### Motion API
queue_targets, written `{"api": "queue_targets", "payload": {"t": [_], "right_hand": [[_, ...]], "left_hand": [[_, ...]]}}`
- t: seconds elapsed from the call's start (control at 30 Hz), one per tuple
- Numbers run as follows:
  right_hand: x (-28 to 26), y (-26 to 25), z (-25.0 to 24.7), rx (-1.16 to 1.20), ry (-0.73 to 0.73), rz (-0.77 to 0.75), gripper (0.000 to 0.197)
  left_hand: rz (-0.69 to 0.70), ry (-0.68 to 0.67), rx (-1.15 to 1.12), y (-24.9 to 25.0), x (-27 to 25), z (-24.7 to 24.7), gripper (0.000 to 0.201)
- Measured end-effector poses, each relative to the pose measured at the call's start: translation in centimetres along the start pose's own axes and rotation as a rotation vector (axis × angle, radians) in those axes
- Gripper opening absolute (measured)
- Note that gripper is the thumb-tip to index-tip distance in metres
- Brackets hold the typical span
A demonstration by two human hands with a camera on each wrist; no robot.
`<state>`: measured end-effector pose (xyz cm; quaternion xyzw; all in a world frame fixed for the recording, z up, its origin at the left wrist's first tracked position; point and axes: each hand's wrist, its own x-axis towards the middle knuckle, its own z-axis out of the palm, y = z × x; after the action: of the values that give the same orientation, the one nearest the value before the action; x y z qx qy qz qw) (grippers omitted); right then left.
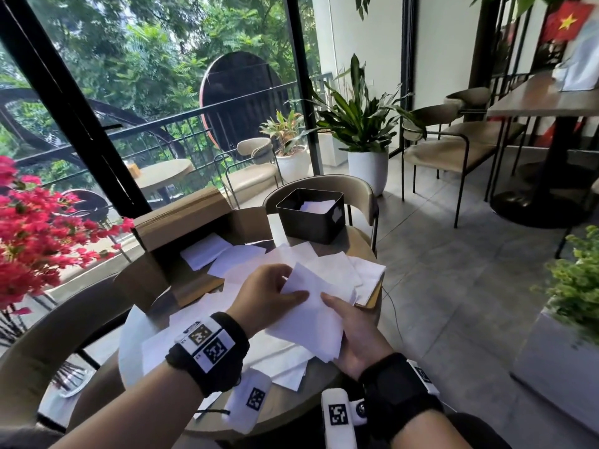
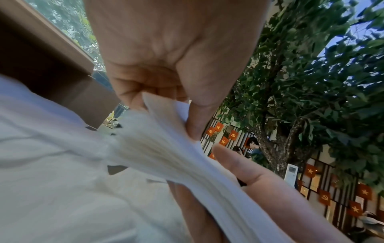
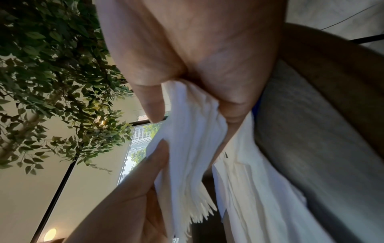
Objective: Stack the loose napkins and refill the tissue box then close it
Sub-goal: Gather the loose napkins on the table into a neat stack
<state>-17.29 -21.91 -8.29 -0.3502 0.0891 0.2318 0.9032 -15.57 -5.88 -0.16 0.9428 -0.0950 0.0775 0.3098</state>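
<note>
A stack of white napkins [image 1: 311, 315] is held above the round table [image 1: 285, 406] between both hands. My left hand [image 1: 269, 296] pinches its upper left edge, thumb on top. My right hand [image 1: 350, 328] grips its lower right side, thumb on top and fingers underneath. The left wrist view shows the stack [image 2: 187, 157] edge-on, fanned, and the right wrist view shows the same napkins [image 3: 193, 148] pinched. Several loose napkins [image 1: 311, 257] lie spread across the table. The black tissue box [image 1: 311, 215] stands open at the table's far side, with white napkins inside.
An open cardboard box [image 1: 184, 228] with napkins inside lies at the table's left. Red flowers [image 1: 35, 228] crowd the left edge. A chair [image 1: 356, 192] stands behind the tissue box. White tagged devices [image 1: 249, 403] lie near the table's front edge.
</note>
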Motion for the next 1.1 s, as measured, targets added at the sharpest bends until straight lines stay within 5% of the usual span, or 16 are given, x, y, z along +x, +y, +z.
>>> {"api": "queue_targets", "payload": {"t": [0.13,0.27,0.33,0.4,0.5,0.67,0.83,0.93,1.1], "right_hand": [[0.1,0.4,0.1,-0.018,0.036,-0.037,0.029],[0.4,0.7,0.0,-0.055,0.087,-0.07,0.03],[0.2,0.6,0.2,-0.093,0.083,-0.093,0.03],[-0.1,-0.3,1.1,-0.169,0.036,-0.12,0.025],[-0.5,-2.8,3.4,-0.385,-0.037,-0.217,0.022],[1.3,-4.5,5.4,-0.875,-0.077,-0.452,0.02],[2.0,-1.6,3.1,-1.068,-0.114,-0.317,0.018],[2.3,-1.5,2.6,-1.111,-0.08,-0.386,0.027],[1.6,-1.8,3.0,-1.163,-0.103,-0.368,0.041]], "left_hand": [[0.004,-0.03,-0.014,-1.4,-0.1,0.6,0.044],[-0.078,0.05,-0.111,-2.8,-0.5,0.9,0.034],[-0.249,0.032,-0.309,-2.9,-0.9,0.6,0.056],[-0.376,-0.133,-0.65,-2.5,-1.4,-0.2,0.069],[-0.354,-0.313,-0.984,-2.5,-2.1,-1.5,0.048],[-0.25,-0.081,-0.968,-3.5,-2.6,-1.8,0.035],[-0.281,0.009,-0.864,-5.0,-4.6,-0.2,0.03],[-0.224,0.073,-0.902,-4.5,-5.4,0.1,0.032],[-0.295,0.166,-0.999,-3.9,-4.5,0.7,0.071]]}}
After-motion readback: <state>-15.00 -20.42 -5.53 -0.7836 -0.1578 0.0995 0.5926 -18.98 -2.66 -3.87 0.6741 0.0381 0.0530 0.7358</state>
